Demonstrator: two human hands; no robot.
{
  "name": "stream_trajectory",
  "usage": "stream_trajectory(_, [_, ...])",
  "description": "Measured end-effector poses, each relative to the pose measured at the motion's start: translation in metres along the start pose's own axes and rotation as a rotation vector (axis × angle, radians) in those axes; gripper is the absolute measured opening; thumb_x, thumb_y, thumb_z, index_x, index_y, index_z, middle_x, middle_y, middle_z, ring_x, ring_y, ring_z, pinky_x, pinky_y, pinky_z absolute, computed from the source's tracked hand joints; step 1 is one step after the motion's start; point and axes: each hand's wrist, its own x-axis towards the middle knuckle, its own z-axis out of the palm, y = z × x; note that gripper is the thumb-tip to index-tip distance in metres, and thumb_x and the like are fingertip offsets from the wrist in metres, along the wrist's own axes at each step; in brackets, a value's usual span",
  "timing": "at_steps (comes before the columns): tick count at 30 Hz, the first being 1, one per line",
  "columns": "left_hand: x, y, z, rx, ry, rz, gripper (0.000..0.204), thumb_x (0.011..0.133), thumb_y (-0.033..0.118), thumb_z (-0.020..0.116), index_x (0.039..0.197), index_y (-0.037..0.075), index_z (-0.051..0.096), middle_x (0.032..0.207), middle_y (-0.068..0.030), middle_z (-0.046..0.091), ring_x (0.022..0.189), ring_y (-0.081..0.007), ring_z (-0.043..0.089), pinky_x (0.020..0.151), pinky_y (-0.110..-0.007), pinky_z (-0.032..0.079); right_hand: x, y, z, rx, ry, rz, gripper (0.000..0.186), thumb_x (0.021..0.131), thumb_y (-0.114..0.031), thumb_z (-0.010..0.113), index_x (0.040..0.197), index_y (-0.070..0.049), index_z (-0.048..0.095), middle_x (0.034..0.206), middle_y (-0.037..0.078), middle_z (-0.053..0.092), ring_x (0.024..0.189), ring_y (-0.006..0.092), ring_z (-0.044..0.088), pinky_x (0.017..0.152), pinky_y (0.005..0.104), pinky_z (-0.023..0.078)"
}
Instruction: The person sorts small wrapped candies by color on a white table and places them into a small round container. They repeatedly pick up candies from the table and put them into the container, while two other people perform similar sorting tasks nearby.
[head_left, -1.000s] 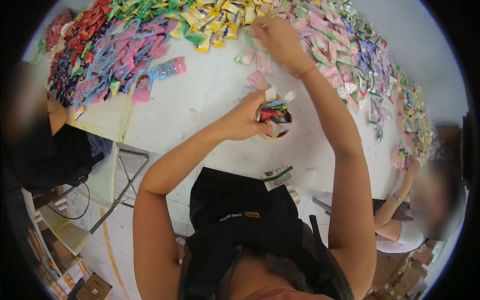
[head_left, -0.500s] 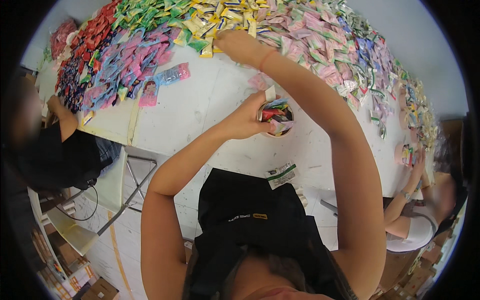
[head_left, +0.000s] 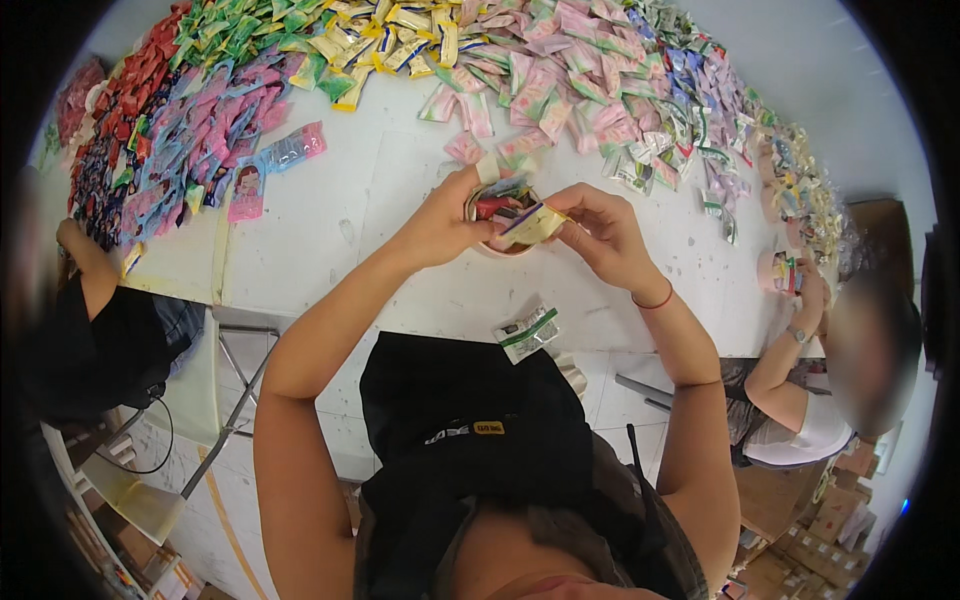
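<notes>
My left hand [head_left: 443, 222] is wrapped around a round cup [head_left: 497, 249] on the white table. Small packets in several colours fill the cup, a red one [head_left: 488, 208] among them. A pale flap stands up at its far left rim. Over the right side of the opening, my right hand [head_left: 606, 240] pinches a yellow-and-white snack packet [head_left: 536, 225] between thumb and fingers. A white packet with a green stripe [head_left: 527, 334] lies at the table's near edge, before my apron.
Heaped along the far side are green packets [head_left: 225, 40], yellow packets [head_left: 400, 40], pink packets [head_left: 545, 85] and pink-and-blue pouches [head_left: 215, 130]. A co-worker's hand [head_left: 815, 292] is beside another cup [head_left: 773, 271] at right. At left, another co-worker's arm [head_left: 90, 262] reaches the pile.
My right hand has come back from the yellow pile to the cup, bringing a yellow-and-white packet. My left hand keeps hold of the cup. The whole view has shifted somewhat.
</notes>
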Motion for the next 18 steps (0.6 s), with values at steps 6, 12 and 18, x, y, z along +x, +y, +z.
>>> stream_trajectory(6, [-0.004, 0.007, -0.004, -0.09, -0.015, -0.026, 0.071, 0.083, -0.002, 0.07, 0.147, 0.004, 0.038, 0.13, -0.0084, 0.059, 0.117, -0.016, 0.058, 0.1, -0.032, 0.048, 0.008, 0.001, 0.002, -0.395, -0.113, -0.227, 0.028, 0.081, 0.007, 0.067, 0.107, -0.004, 0.069, 0.101, 0.011, 0.067, 0.083, 0.0242, 0.066, 0.072, 0.0336, 0.054])
stream_trajectory(12, [-0.006, 0.023, -0.005, -0.051, -0.061, -0.042, 0.079, 0.076, 0.007, 0.08, 0.144, 0.001, 0.041, 0.129, -0.0113, 0.057, 0.119, -0.0202, 0.056, 0.103, -0.034, 0.044, -0.006, 0.011, 0.003, -0.504, -0.136, -0.172, 0.026, 0.079, -0.004, 0.073, 0.105, -0.005, 0.069, 0.117, 0.012, 0.061, 0.097, 0.0297, 0.063, 0.079, 0.0375, 0.053])
stream_trajectory(18, [0.001, 0.014, 0.029, 0.006, 0.034, -0.013, 0.08, 0.078, 0.011, 0.083, 0.143, 0.0, 0.037, 0.13, -0.014, 0.057, 0.115, -0.019, 0.06, 0.096, -0.034, 0.05, -0.032, 0.018, 0.006, -0.486, 0.085, -0.267, 0.037, 0.077, -0.011, 0.078, 0.11, -0.007, 0.064, 0.119, 0.015, 0.059, 0.115, 0.0343, 0.054, 0.096, 0.0432, 0.047])
